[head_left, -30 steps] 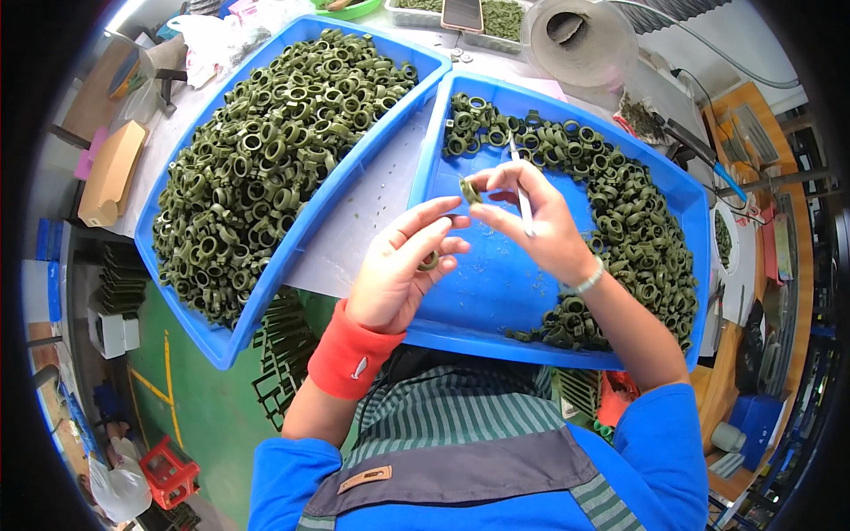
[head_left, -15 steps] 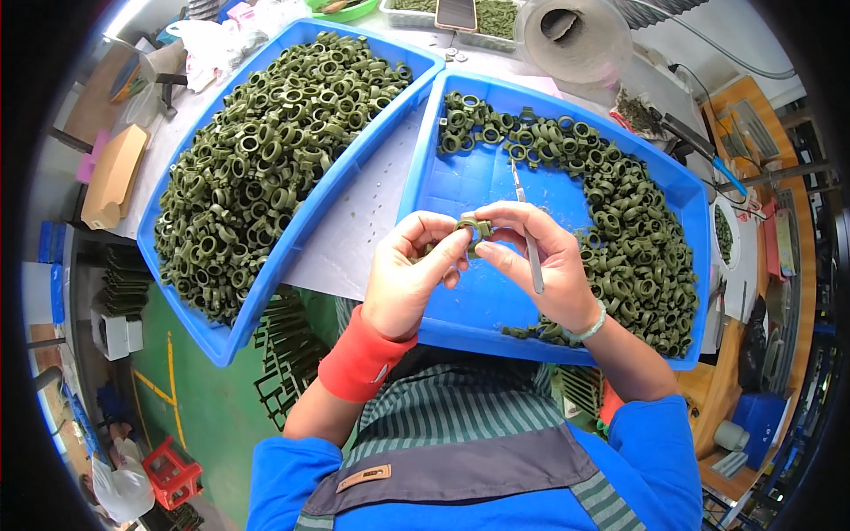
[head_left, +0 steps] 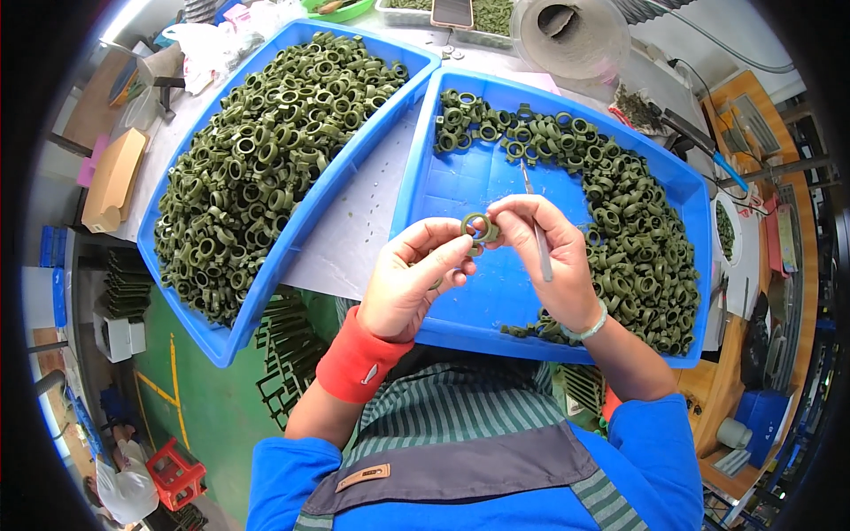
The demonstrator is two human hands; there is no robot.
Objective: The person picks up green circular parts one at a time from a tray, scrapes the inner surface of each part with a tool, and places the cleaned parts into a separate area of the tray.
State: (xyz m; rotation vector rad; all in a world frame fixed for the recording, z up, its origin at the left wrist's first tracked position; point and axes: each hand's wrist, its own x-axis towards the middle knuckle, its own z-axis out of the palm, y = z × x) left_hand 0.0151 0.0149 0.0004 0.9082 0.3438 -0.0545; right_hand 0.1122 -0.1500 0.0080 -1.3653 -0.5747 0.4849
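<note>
Between my two hands is a dark green plastic ring (head_left: 467,227) with a small block on its side. My left hand (head_left: 409,279) pinches it between thumb and fingers, and a bit more green shows lower among those fingers. At the ring's right side are the fingertips of my right hand (head_left: 560,257). Held in that same hand is a slim metal scalpel (head_left: 543,250), its tip pointing away over the right blue tray (head_left: 460,190). Whether my right fingers grip the ring or only touch it, I cannot tell.
Similar rings line the back and right of that tray. A second blue tray (head_left: 266,305) at the left is heaped with rings (head_left: 257,159). A phone (head_left: 452,12) and a wide grey duct (head_left: 571,40) are at the back; a red stool (head_left: 174,473) stands lower left.
The ring has been turned, so its hole now faces up more plainly. My right fingers have shifted slightly up and right, and the scalpel has tilted and moved right with them.
</note>
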